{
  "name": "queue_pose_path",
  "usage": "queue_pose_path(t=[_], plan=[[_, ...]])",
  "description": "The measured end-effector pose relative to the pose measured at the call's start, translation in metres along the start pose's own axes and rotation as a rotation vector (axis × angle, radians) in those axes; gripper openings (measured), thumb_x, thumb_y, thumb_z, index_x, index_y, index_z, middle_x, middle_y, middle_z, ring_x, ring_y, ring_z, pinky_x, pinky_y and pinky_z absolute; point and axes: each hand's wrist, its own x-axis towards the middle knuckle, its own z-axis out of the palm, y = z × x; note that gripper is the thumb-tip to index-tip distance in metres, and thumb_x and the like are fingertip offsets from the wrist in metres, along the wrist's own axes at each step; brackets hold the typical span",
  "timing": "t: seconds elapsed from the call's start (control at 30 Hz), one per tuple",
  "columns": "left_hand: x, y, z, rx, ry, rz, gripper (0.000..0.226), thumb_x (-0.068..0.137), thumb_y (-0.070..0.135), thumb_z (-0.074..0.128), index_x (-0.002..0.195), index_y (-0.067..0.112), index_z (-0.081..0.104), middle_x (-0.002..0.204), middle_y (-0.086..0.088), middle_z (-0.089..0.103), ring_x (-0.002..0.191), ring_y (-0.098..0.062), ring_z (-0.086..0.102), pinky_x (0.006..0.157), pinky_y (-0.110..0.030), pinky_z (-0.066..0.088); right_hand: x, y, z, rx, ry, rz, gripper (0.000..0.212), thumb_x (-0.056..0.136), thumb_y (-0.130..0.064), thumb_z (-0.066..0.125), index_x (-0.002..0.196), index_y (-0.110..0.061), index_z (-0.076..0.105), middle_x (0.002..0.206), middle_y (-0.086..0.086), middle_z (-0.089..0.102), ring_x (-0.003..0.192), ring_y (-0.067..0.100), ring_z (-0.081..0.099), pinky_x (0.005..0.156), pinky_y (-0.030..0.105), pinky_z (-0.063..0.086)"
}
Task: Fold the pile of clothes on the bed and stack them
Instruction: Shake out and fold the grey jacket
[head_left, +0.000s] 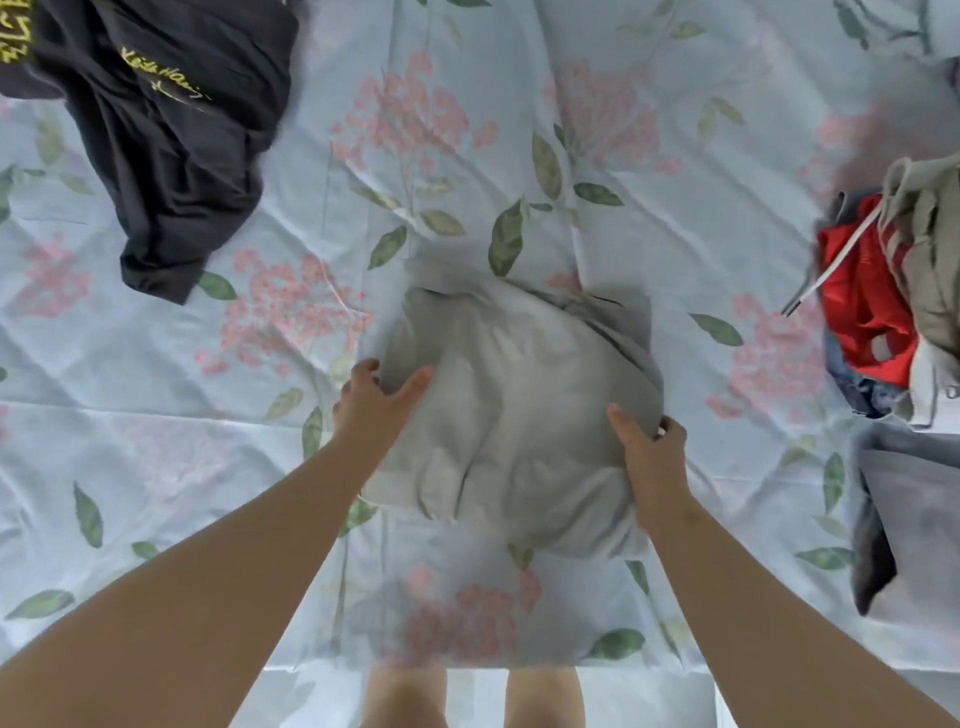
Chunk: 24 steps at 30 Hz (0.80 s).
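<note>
A light grey garment (519, 410), folded into a rough bundle, lies in the middle of the floral bed sheet (649, 197). My left hand (374, 405) grips its left edge, thumb on top and fingers under the cloth. My right hand (649, 452) grips its right edge the same way. A black T-shirt with yellow print (171, 135) lies unfolded at the far left. At the right edge sits a pile of unfolded clothes (893, 306), with red, beige and blue pieces. A folded grey garment (914, 530) lies below that pile.
The near edge of the bed (467, 670) runs along the bottom, with my legs below it. A white drawstring (831, 270) hangs from the pile at the right. Bare sheet lies between the grey bundle and the black T-shirt.
</note>
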Motion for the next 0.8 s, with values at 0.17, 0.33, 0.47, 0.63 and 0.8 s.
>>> queue_pose_path(t=[0.17,0.33,0.47,0.63,0.8], plan=[[0.002,0.03,0.02,-0.184,-0.161,-0.059,0.062,0.076,0.046,0.074,0.119,0.007,0.052,0.111,-0.007,0.062,0.098,-0.027,0.061,0.088,-0.04,0.052,0.011,-0.009,0.018,0.042,-0.073,-0.007,0.074,0.077,-0.028,0.077,0.134,-0.007,0.035,0.124,0.009,0.049,0.102,0.024,0.05,0.089,0.036,0.045],[-0.027,0.05,0.003,-0.371,-0.31,-0.03,0.043,0.08,0.031,0.074,0.113,0.008,0.061,0.103,-0.007,0.069,0.092,-0.025,0.067,0.079,-0.037,0.055,-0.009,-0.014,-0.003,0.245,-0.185,0.018,0.031,0.08,-0.027,0.074,0.105,-0.016,0.058,0.095,-0.003,0.063,0.085,0.018,0.062,0.073,0.029,0.052],[-0.064,0.068,-0.017,-0.472,-0.361,-0.007,0.037,0.077,0.032,0.075,0.104,0.011,0.062,0.09,-0.003,0.073,0.08,-0.021,0.07,0.064,-0.03,0.053,-0.039,-0.019,-0.047,0.342,-0.17,-0.021,0.025,0.081,-0.029,0.073,0.101,-0.021,0.061,0.097,-0.002,0.066,0.087,0.019,0.065,0.072,0.032,0.053],[-0.138,0.105,-0.014,-0.511,-0.444,0.033,0.024,0.08,0.027,0.072,0.099,0.013,0.063,0.08,0.001,0.075,0.071,-0.017,0.072,0.054,-0.025,0.055,-0.079,-0.027,-0.129,0.436,-0.14,-0.094,0.014,0.079,-0.023,0.074,0.089,-0.025,0.064,0.08,-0.007,0.072,0.071,0.012,0.07,0.055,0.022,0.053],[-0.211,0.146,0.048,-0.496,-0.464,0.051,0.028,0.079,0.031,0.073,0.1,0.015,0.064,0.09,-0.001,0.074,0.08,-0.019,0.07,0.058,-0.026,0.053,-0.085,-0.018,-0.223,0.462,-0.053,-0.098,0.016,0.08,-0.019,0.073,0.093,-0.019,0.064,0.09,0.002,0.07,0.08,0.017,0.066,0.065,0.028,0.053]])
